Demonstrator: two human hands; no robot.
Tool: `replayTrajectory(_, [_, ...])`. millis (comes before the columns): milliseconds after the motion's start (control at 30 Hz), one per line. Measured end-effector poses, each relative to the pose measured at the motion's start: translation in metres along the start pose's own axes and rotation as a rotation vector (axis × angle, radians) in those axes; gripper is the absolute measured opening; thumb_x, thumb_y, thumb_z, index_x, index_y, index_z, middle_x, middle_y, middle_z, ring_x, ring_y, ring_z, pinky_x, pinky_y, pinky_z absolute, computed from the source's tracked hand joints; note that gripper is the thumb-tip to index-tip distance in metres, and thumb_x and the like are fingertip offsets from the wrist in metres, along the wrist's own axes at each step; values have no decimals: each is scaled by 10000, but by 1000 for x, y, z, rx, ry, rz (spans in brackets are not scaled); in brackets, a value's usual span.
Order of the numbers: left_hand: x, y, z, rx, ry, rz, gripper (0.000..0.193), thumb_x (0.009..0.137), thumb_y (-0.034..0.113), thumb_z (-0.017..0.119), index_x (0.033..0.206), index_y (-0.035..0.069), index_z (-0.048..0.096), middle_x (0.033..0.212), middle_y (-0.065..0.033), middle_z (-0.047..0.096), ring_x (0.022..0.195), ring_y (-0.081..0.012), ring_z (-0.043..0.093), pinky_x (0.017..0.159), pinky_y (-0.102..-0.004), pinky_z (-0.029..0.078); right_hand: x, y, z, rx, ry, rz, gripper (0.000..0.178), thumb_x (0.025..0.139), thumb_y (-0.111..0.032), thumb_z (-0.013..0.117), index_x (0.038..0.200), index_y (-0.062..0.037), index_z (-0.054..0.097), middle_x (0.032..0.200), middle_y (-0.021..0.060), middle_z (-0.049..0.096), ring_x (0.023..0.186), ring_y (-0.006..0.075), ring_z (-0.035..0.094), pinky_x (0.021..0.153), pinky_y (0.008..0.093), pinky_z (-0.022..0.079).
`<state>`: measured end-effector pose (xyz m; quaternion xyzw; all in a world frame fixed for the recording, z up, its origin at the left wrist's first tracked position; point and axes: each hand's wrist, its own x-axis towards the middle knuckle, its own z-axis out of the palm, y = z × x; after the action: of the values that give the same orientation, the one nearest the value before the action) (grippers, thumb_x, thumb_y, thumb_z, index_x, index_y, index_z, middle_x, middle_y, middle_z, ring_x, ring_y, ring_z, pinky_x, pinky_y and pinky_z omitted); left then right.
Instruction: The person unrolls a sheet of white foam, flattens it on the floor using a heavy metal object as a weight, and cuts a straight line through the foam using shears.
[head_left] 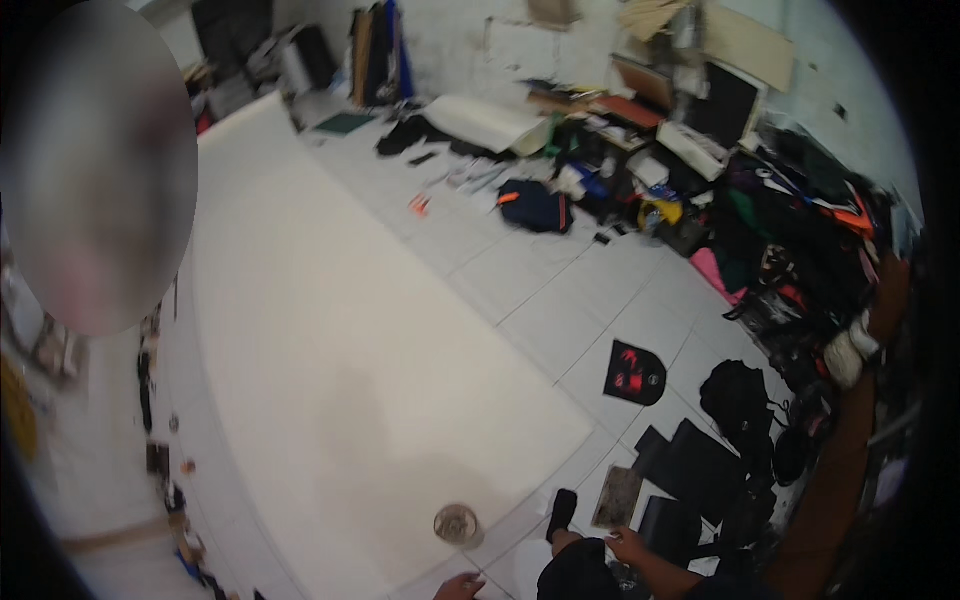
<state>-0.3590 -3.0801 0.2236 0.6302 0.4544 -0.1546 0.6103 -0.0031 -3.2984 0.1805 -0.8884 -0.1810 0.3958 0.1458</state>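
Two hands sit low by the white sheet (330,330). The right hand (630,545) touches a grey panel (618,497) just right of the sheet's near corner, its long axis running away from the person; I cannot tell its grip. The left hand (460,585), below a round tin (456,523) on the sheet's near edge, is cropped, so I cannot tell its state.

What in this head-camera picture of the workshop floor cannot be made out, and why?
- Left hand: head view, cut off by the lower edge; grip unreadable.
- Right hand: small and blurred beside a grey flat piece; contact unclear.
- Round tin on the white sheet: too small to tell its contents.
- Bag pile: blurred, items merge.
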Motion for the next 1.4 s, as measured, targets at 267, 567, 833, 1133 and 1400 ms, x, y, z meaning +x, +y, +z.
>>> replayTrajectory(267, [-10, -79, -92, 459, 272, -112, 373, 896, 349, 491, 813, 28, 662, 822, -205, 647, 761, -356, 591, 711, -452, 457, 79, 130, -140, 125, -360, 69, 496, 800, -428, 631, 1052, -1, 624, 989, 192, 644, 908, 314, 629, 808, 417, 495])
replayTrajectory(567, [64, 256, -78, 66, 202, 10, 412, 886, 398, 499, 986, 19, 627, 986, -211, 622, 925, -380, 566, 836, -448, 444, 308, -100, -337, -118, 28, -135, 474, 791, -393, 665, 1025, 16, 611, 963, 182, 655, 920, 275, 630, 807, 375, 492])
replayTrajectory(833, [273, 272, -204, 73, 118, -409, 479, 880, 475, 488, 1137, 84, 589, 1115, -165, 606, 1048, -343, 555, 917, -432, 423, 507, -347, -467, 6, 270, -480, 361, 835, -294, 644, 992, 29, 613, 806, 124, 653, 702, 195, 625, 668, 313, 498])
replayTrajectory(1133, [538, 632, -544, -327, 682, 261, 429, 888, 325, 579, 1177, 9, 561, 1124, -156, 612, 1041, -242, 581, 896, -344, 457, 620, -359, -495, 53, -161, 209, 242, 823, -225, 609, 868, 12, 619, 670, 95, 612, 594, 192, 601, 490, 337, 473])
replayTrajectory(1400, [665, 725, -700, -140, 783, 121, 492, 876, 431, 533, 1171, 41, 583, 1131, -177, 610, 1061, -295, 575, 917, -380, 445, 799, -581, -487, -126, -308, 41, 259, 830, -243, 575, 826, 11, 624, 684, 141, 619, 611, 261, 612, 534, 398, 478])
